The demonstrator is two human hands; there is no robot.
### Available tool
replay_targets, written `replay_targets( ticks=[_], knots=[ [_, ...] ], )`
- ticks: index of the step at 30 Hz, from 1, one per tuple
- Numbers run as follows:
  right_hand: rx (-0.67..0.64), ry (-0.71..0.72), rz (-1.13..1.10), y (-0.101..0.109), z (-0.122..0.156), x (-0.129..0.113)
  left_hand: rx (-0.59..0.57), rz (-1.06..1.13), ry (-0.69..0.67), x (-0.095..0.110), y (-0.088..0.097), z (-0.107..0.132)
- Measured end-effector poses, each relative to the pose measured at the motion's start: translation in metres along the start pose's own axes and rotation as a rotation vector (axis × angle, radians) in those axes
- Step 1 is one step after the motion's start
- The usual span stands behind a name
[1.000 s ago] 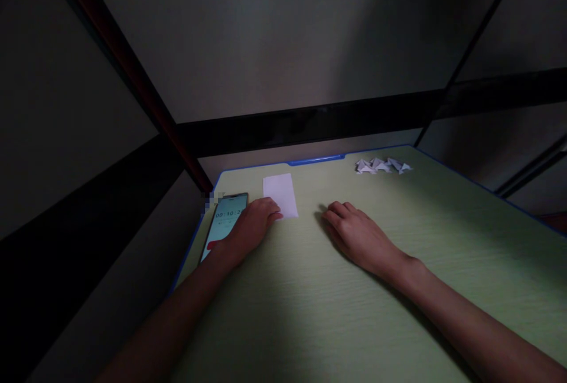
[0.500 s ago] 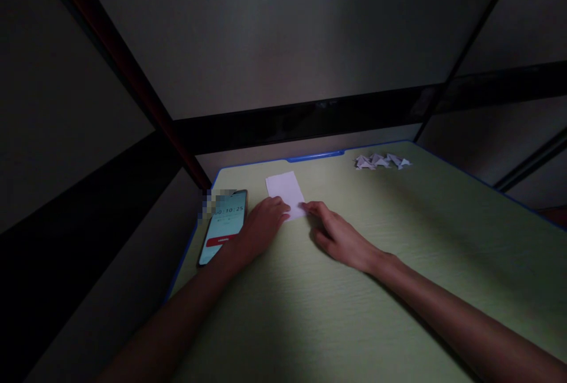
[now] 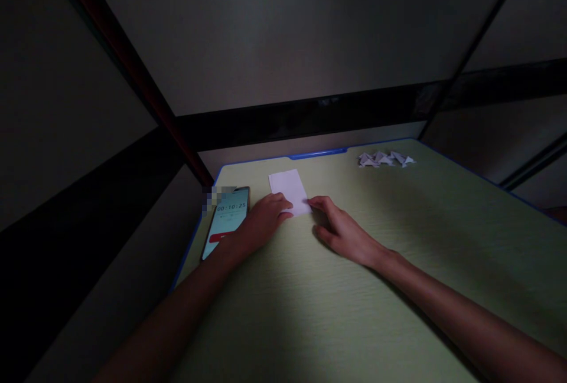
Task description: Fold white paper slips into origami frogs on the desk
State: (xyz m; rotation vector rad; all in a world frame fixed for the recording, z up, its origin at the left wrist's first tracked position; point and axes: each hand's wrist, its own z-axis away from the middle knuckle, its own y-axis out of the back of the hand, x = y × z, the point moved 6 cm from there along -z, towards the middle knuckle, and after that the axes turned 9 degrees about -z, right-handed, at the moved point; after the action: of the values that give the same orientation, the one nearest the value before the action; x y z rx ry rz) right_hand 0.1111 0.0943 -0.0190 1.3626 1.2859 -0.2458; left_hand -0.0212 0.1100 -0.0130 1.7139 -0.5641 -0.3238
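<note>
A folded white sheet of paper (image 3: 292, 185) lies on the table with its long side pointing away from me. My left hand (image 3: 268, 215) holds down its near left part, fingers bent over the top and thumb at the near edge. At the right edge of the paper is my right hand (image 3: 341, 226). Its index finger reaches the paper near the lower right corner, while the thumb stays apart, with nothing gripped between them. The left fingertips hide part of the paper.
A phone (image 3: 233, 215) showing a timer lies left of the paper, partly behind my left forearm. Several small folded paper figures (image 3: 385, 159) stand at the back right. The pale green table (image 3: 310, 312) has a blue rim, with a dark-striped panel behind it.
The view has shifted slightly. My right index finger has slid a little off the paper's surface to its right edge. My left hand stays on the paper.
</note>
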Motion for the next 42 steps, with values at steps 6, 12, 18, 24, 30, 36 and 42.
replay_targets(
  ticks=[6,12,18,24,30,36,42],
  knots=[
    [0.01,-0.044,-0.03,0.002,0.0,0.002,0.0,-0.029,-0.018,0.003,0.002,0.002],
    [0.025,-0.036,-0.068,0.002,-0.001,0.004,-0.016,-0.075,-0.072,0.003,0.0,0.004],
    [0.043,-0.053,-0.096,0.003,-0.001,0.003,0.012,-0.148,-0.053,-0.001,-0.005,0.003],
    [0.126,-0.064,-0.154,0.007,-0.002,0.007,0.063,-0.139,0.002,-0.001,-0.003,-0.002],
    [0.134,-0.061,-0.17,0.007,-0.002,0.007,0.066,-0.188,0.047,0.001,0.003,-0.002],
    [0.19,-0.111,-0.258,0.01,-0.004,0.01,0.097,-0.228,0.071,0.004,0.007,-0.001],
    [0.225,-0.227,-0.627,0.006,-0.009,0.023,0.113,-0.059,-0.025,0.016,0.008,-0.004]
  ],
)
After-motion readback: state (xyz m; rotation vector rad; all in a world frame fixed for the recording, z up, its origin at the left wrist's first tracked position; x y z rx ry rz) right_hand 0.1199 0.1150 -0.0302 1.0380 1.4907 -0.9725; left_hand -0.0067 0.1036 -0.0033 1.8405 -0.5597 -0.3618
